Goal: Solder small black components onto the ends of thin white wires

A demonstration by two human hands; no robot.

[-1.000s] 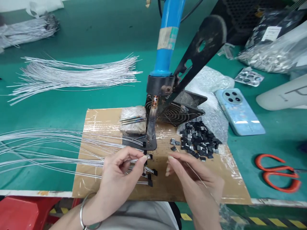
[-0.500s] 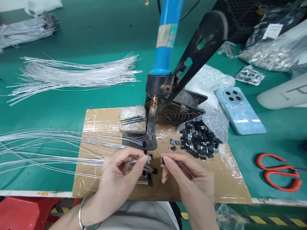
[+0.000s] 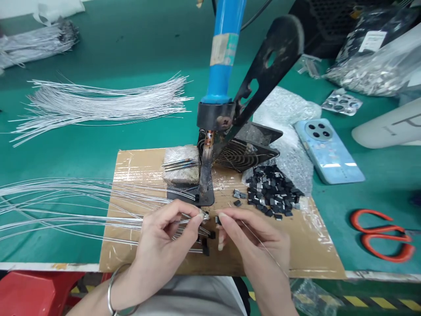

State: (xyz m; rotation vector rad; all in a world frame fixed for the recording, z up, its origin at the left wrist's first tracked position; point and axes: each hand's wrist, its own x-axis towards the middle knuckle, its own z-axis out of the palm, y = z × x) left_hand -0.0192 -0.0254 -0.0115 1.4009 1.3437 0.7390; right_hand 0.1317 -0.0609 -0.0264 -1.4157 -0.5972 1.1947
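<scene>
My left hand [image 3: 164, 237] pinches the ends of thin silver wires [image 3: 66, 206] that fan out to the left across the cardboard sheet [image 3: 138, 166]. My right hand [image 3: 253, 239] pinches a small black part [image 3: 217, 219] at its fingertips, almost touching the wire ends, with a thin strand of wire lying across its back. Several wires under my hands carry black parts [image 3: 205, 250] on their ends. Just above my hands, a blue-handled soldering iron [image 3: 223, 66] points down in a black stand [image 3: 263, 66]. A pile of loose black parts [image 3: 271, 197] lies to the right.
A small fan [image 3: 243, 153] and a grey block [image 3: 180, 169] with pins sit behind the iron. A second bundle of wires [image 3: 98, 103] lies at the back left. A blue phone [image 3: 329, 151], red-handled scissors [image 3: 381, 235] and bags of parts [image 3: 371, 74] are to the right.
My right hand has moved left from beside the pile, bringing a black part up to the wire ends held by my left hand. My left hand has barely moved.
</scene>
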